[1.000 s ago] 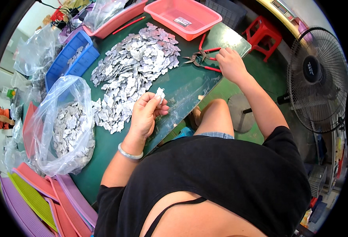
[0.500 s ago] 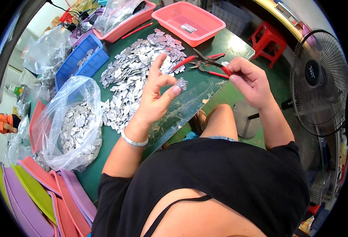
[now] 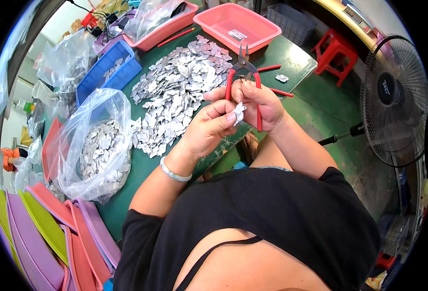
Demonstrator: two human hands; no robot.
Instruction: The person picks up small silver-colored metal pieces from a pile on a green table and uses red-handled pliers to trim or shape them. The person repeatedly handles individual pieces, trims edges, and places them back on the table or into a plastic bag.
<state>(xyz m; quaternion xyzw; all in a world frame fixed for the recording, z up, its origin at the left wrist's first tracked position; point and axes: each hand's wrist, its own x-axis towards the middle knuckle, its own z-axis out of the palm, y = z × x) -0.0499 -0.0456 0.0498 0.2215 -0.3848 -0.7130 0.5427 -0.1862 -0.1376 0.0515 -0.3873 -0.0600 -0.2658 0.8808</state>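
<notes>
Between the thumb and fingers of my left hand (image 3: 205, 125) is a small silver metal piece (image 3: 239, 114) with an uneven outline. Right beside it, my right hand (image 3: 268, 107) holds red-handled cutting pliers (image 3: 243, 62). Their jaws point away from me and the handles stand spread apart around the fingers. A second red-handled tool (image 3: 270, 68) lies on the table behind my right hand, its head mostly covered. To the left spreads a large heap of similar silver pieces (image 3: 177, 82). One loose piece (image 3: 282, 77) lies apart at the right.
A clear plastic bag (image 3: 109, 140) of silver pieces stands left of the heap. Behind are a blue basket (image 3: 122, 75), a pink tray (image 3: 214, 19) and a red pencil-like stick (image 3: 176, 37). A standing fan (image 3: 393, 92) and red stool (image 3: 337, 56) are at the right.
My right hand has moved left with the pliers, which turned upright and now show spread handles. My left hand has come lower and right with the silver piece. The hands are now together.
</notes>
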